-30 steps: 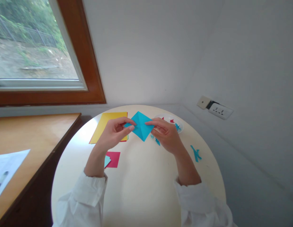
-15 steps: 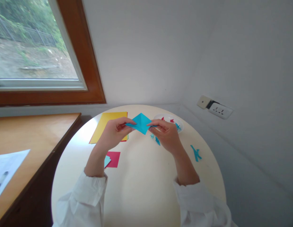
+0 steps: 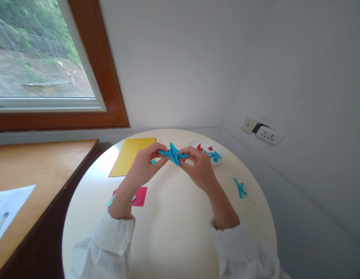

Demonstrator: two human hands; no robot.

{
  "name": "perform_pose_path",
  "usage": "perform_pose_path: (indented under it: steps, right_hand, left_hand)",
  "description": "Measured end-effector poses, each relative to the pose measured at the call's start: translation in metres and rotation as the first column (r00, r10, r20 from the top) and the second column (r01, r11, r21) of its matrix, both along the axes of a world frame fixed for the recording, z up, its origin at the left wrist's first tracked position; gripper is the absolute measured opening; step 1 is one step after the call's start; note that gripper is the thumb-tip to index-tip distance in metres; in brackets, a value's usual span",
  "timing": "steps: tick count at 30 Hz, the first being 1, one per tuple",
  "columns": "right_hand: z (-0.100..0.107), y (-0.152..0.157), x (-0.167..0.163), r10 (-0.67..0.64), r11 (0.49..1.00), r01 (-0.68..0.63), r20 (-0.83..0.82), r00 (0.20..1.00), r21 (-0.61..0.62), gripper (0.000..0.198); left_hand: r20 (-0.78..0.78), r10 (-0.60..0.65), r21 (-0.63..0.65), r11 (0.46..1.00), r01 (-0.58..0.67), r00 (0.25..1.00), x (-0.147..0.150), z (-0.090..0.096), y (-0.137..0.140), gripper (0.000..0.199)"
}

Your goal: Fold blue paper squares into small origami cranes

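Observation:
A square of blue origami paper (image 3: 173,154) is held up between my hands above the far half of the round table (image 3: 174,232). Its middle is pinched together into upright folds with points at top and bottom. My left hand (image 3: 146,162) grips its left corner between thumb and fingers. On the opposite corner, my right hand (image 3: 198,166) is closed in the same kind of pinch. Just behind my right hand stands a white plate (image 3: 192,144) with small folded blue pieces (image 3: 215,155) and red pieces (image 3: 200,147) on it.
Yellow paper sheets (image 3: 126,155) lie at the table's back left. Nearer, a dark pink paper square (image 3: 142,197) is partly under my left wrist. Blue paper strips (image 3: 240,188) lie at the right. A wooden desk (image 3: 52,162) stands left, and a wall socket (image 3: 269,135) is at right.
My hands have moved closer together. The blue paper, a flat open diamond in the middle before, is now squeezed into narrow folds. More of the plate shows beside my right hand.

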State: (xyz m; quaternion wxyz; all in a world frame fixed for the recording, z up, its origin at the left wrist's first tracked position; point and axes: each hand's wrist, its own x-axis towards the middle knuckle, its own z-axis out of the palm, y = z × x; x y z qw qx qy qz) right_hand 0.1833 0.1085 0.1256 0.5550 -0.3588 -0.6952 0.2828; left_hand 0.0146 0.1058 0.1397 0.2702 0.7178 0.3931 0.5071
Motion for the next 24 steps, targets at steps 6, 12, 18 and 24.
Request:
perform_pose_path:
  steps: [6,12,18,24]
  right_hand:
    - [0.002,-0.002,-0.002,0.021,1.000,-0.022,-0.059,0.998,-0.018,0.027]
    - [0.003,-0.004,-0.004,0.026,0.997,-0.036,-0.131,0.991,-0.072,0.032]
    - [0.001,-0.002,-0.005,-0.003,0.997,-0.009,-0.163,0.987,-0.078,0.030]
    - [-0.001,-0.002,-0.006,0.120,0.983,-0.146,-0.205,0.971,-0.115,0.039]
  left_hand:
    - [0.238,-0.043,-0.114,0.991,0.072,0.970,0.012,-0.001,0.002,0.032]
    - [0.312,-0.058,-0.195,0.973,0.124,0.948,0.019,0.001,0.001,0.019]
    - [0.354,-0.109,-0.200,0.961,0.189,0.929,0.027,-0.003,0.002,0.024]
    - [0.322,0.038,-0.049,0.999,-0.024,0.946,0.031,-0.012,0.008,0.016]
